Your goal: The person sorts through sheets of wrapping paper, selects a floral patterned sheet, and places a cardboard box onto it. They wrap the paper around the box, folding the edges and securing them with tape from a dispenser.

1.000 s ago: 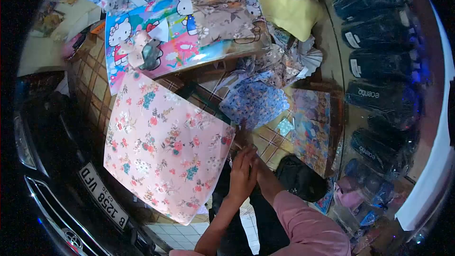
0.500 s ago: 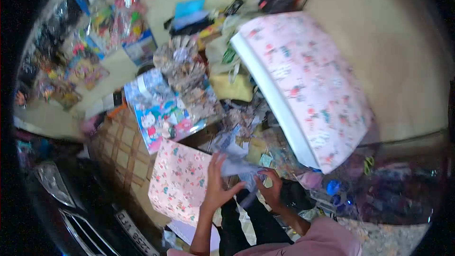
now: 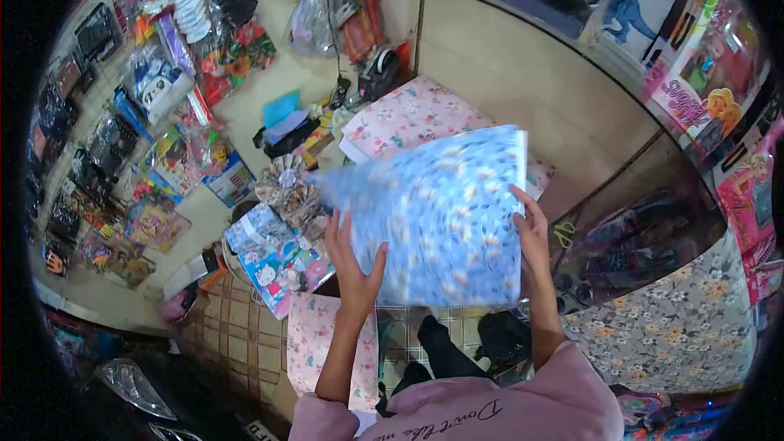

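Observation:
A blue sheet of floral wrapping paper spreads out between my hands, its left end blurred by motion. My right hand grips the sheet's right edge. Along its lower left side is my left hand, open, with the thumb and fingers spread against the paper. Behind the blue sheet lies a pink floral sheet, partly covered. Another pink floral piece sits below my left forearm.
A Hello Kitty package and a fan-folded patterned bundle are to the left. Green scissors rest at right, near a grey floral cloth. A dark vehicle stands lower left; boxed toys line the upper right.
The view has tilted up. Crumpled translucent material was between my hands; now the blue floral sheet is there, and my hands are farther apart. The large pink sheet appears flatter and farther back.

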`<state>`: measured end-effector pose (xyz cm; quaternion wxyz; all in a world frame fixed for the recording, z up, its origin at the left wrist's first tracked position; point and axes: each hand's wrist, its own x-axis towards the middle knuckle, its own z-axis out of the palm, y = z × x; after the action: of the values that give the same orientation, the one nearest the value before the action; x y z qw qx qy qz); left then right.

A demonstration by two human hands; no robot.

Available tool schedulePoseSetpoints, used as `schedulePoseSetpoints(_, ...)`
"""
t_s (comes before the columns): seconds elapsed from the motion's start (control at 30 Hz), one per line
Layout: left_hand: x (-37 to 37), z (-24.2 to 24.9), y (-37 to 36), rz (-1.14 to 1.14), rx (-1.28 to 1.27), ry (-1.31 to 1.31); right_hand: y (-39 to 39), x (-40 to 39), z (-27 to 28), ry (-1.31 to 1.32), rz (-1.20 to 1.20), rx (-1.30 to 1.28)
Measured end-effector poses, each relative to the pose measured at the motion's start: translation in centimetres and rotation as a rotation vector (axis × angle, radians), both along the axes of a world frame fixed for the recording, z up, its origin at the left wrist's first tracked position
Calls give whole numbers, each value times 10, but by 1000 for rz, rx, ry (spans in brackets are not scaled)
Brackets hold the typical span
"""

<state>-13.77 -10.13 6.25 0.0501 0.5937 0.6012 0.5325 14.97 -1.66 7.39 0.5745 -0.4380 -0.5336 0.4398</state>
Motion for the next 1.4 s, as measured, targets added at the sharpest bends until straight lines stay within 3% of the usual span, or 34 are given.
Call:
schedulePoseSetpoints(0.13, 16, -9, 30, -89, -17, 103, 39, 13, -58, 95, -232, 19)
schedulePoseSetpoints(0.27, 37, -41, 72, -276, -185, 87, 71, 13, -86, 337, -300, -256)
schedulePoseSetpoints(0.37, 56, -98, 111, -126, -156, -202, 99, 18, -127, 316, -359, -168)
schedulePoseSetpoints(0.4, 57, -121, 124, -79, -193, -285, 101, 24, -141, 202, -311, -66)
schedulePoseSetpoints(0.5, 56, -159, 156, -156, -258, -792, 92, 21, -118, -360, -377, -97)
schedulePoseSetpoints(0.53, 61, -147, 160, -148, -209, -790, 85, 11, -101, -390, -370, 133)
schedulePoseSetpoints(0.63, 62, -143, 174, -192, -325, -724, 70, -2, -54, -962, -331, 246)
schedulePoseSetpoints(0.77, 77, -146, 186, -199, -396, -549, 91, -17, -62, -1120, 179, 109)
schedulePoseSetpoints(0.83, 80, -121, 187, -199, -438, -593, 102, -20, -81, -1143, 160, 98)
schedulePoseSetpoints(0.87, 81, -120, 190, -129, -303, -693, 108, -23, -83, -1162, 153, 97)
schedulePoseSetpoints(0.97, 68, -101, 185, -100, -321, -1383, 112, -29, -91, -1237, 111, 137)
schedulePoseSetpoints(1.0, 63, -105, 183, -119, -254, -1463, 110, -34, -85, -1263, 92, 156)
schedulePoseSetpoints(1.13, 45, -111, 183, -227, -390, -1313, 87, -69, -28, -1057, 364, 219)
schedulePoseSetpoints(1.23, 46, -78, 179, -481, -273, -1320, 85, -94, -15, -1101, 396, 205)
schedulePoseSetpoints(1.27, 48, -66, 179, -493, -318, -1260, 93, -102, -27, -1278, 206, 287)
schedulePoseSetpoints(1.37, 42, -52, 181, -677, -327, -993, 117, -93, -4, -1159, 218, 48)
schedulePoseSetpoints(1.4, 34, -61, 185, -709, -353, -921, 127, -85, -11, -1216, 228, 88)
